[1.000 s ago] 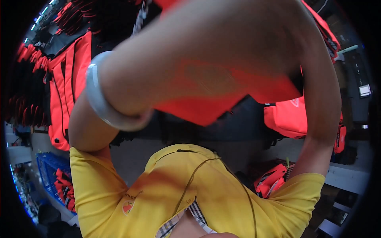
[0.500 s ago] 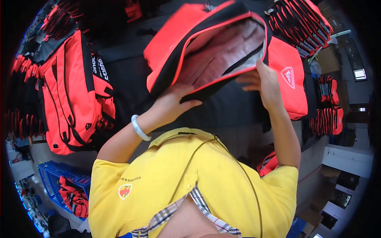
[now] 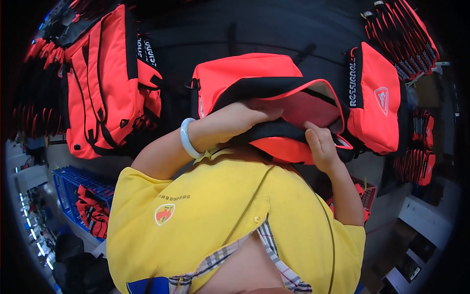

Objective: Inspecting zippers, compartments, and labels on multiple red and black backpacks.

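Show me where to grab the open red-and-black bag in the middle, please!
I'd pinch the black far rim of the bag, coming from the person's side. The bag gapes that way, and its rim arches up, so it's probably easy to catch.

The red bag (image 3: 249, 69) partly hides the left hand (image 3: 237, 119); the lower edge crops the yellow shirt (image 3: 196, 215).

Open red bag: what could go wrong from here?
1. The open bag might slip toward the wearer: its near side sits by the yellow shirt, left hand and right hand at its opening.
2. The cord down the shirt could snag, running up close to the bag.
3. The bag on the right might get knocked; it sits close by.
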A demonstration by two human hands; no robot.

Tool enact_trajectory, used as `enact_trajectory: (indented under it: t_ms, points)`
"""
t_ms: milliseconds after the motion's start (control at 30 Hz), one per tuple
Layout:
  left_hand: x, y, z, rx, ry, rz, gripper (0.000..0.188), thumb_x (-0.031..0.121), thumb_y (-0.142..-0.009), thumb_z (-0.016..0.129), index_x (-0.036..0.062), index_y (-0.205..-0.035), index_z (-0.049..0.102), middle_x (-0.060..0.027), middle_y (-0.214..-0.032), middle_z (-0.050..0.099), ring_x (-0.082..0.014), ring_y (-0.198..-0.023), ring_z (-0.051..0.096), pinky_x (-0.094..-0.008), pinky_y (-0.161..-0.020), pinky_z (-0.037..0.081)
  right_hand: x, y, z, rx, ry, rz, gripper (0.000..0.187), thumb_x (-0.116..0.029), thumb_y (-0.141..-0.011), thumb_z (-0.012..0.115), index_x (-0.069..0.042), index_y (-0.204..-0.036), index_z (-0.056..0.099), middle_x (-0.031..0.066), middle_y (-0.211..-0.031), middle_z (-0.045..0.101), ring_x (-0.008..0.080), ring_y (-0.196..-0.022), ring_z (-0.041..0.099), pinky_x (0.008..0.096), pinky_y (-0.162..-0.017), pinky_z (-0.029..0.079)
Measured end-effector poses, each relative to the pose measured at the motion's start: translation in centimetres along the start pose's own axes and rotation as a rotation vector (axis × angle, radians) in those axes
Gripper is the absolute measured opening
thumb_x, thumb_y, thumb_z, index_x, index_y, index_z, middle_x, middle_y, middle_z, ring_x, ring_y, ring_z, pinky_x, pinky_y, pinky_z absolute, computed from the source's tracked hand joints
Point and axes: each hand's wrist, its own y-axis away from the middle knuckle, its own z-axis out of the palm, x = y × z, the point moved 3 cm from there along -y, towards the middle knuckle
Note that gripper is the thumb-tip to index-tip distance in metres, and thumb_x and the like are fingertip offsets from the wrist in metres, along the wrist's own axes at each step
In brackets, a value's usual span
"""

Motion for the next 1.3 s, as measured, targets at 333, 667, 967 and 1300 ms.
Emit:
enact_trajectory:
  t_ms: [333, 667, 967, 1300]
  points:
    - [6.7, 8.9, -10.3, 0.511, -0.153, 0.707, 0.020, 0.015, -0.092, 0.060, -0.0002, -0.106, 0.060, -0.0090, -0.097, 0.064, -0.0129, -0.090, 0.063, -0.0264, -0.082, 0.049, -1.0, 2.6, -10.8, -0.186, -0.263, 0.350, 0.035, -0.031, -0.076, 0.074, 0.000, -0.083, 0.060, 0.0036, -0.071, 0.057, 0.0087, -0.065, 0.054, 0.0257, -0.059, 0.042]
    - [13.1, 9.6, -23.0, 0.442, -0.507, 0.710, 0.039, 0.013, -0.094, 0.056, -0.0034, -0.130, 0.055, -0.0092, -0.115, 0.060, -0.0198, -0.106, 0.059, -0.0305, -0.094, 0.046, -5.9, -2.1, -11.1, 0.014, -1.110, 0.022, 0.011, -0.018, -0.093, 0.062, -0.007, -0.092, 0.057, -0.0056, -0.084, 0.058, 0.0014, -0.080, 0.053, 0.0181, -0.071, 0.041]
    - [18.4, 2.4, -22.2, 0.310, -0.046, 0.409, 0.037, 0.035, -0.099, 0.051, 0.0080, -0.076, 0.061, 0.0018, -0.067, 0.061, -0.0071, -0.059, 0.056, -0.0203, -0.059, 0.044, -6.3, -5.8, -9.6, 0.099, -1.439, 0.093, 0.008, -0.016, -0.098, 0.053, -0.010, -0.093, 0.056, -0.0034, -0.086, 0.061, 0.0037, -0.078, 0.058, 0.0210, -0.072, 0.049]
    - [15.7, 1.9, -9.5, 0.535, -0.578, 0.924, 0.052, 0.022, -0.093, 0.061, 0.0071, -0.140, 0.044, -0.0140, -0.141, 0.043, -0.0203, -0.116, 0.051, -0.0368, -0.104, 0.036, -0.7, -8.2, -15.1, 0.397, -1.356, 0.133, 0.012, -0.015, -0.093, 0.060, -0.007, -0.102, 0.062, -0.0002, -0.095, 0.066, 0.0087, -0.088, 0.063, 0.0244, -0.081, 0.051]
